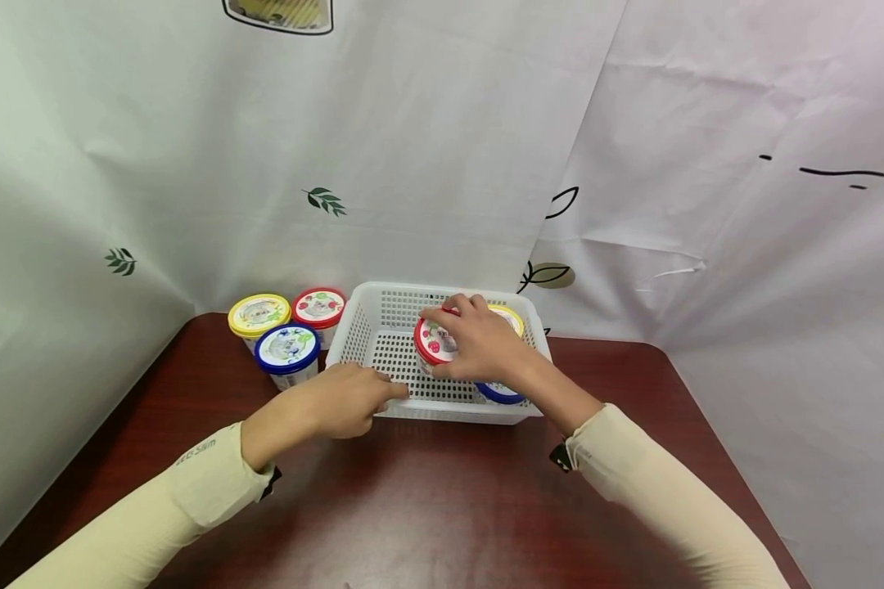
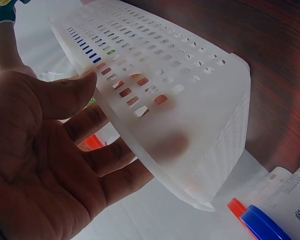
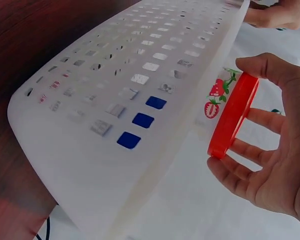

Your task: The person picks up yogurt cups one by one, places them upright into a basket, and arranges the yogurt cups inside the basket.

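A white perforated plastic basket stands on the table. My left hand grips its near rim toward the left; in the left wrist view the thumb lies outside the wall and the fingers reach inside. My right hand holds a tub with a red lid and strawberry print, its fingers spread around the lid's edge. The tub is inside the basket, its lid above the rim in the right wrist view. A yellow-lidded tub and a blue-lidded tub sit at the basket's right end, partly hidden by my right hand.
Left of the basket stand three more tubs, one with a yellow lid, one red and one blue. The dark red table meets a white printed cloth behind and at both sides.
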Motion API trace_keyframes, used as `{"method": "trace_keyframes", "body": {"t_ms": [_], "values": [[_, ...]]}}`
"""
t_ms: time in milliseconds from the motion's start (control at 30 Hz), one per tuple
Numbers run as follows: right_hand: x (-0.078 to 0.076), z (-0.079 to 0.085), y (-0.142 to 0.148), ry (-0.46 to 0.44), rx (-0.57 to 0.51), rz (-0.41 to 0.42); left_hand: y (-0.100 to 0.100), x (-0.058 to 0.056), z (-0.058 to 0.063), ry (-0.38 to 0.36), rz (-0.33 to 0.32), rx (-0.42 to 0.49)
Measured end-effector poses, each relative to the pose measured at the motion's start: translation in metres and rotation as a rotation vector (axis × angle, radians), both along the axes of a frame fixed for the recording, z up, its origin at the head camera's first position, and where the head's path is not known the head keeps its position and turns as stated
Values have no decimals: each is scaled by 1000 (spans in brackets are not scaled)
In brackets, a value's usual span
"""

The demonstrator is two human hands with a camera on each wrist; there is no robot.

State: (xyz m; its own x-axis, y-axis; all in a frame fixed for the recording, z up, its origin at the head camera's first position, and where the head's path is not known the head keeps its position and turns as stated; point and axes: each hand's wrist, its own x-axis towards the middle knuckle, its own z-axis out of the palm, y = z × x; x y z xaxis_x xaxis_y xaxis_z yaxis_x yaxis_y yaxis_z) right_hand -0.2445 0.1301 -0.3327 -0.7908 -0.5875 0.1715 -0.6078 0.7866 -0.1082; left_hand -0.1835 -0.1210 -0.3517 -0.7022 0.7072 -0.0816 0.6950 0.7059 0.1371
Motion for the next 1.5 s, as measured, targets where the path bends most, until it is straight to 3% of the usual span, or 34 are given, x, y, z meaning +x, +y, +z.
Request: {"method": "trace_keyframes", "body": {"t_ms": [933,1500], "values": [[0,-14,-7,-187,121,47,1,0,1,-12,11,-22],[-8,-14,-7,-281,195,49,0,2,0,31,-3,-32]]}}
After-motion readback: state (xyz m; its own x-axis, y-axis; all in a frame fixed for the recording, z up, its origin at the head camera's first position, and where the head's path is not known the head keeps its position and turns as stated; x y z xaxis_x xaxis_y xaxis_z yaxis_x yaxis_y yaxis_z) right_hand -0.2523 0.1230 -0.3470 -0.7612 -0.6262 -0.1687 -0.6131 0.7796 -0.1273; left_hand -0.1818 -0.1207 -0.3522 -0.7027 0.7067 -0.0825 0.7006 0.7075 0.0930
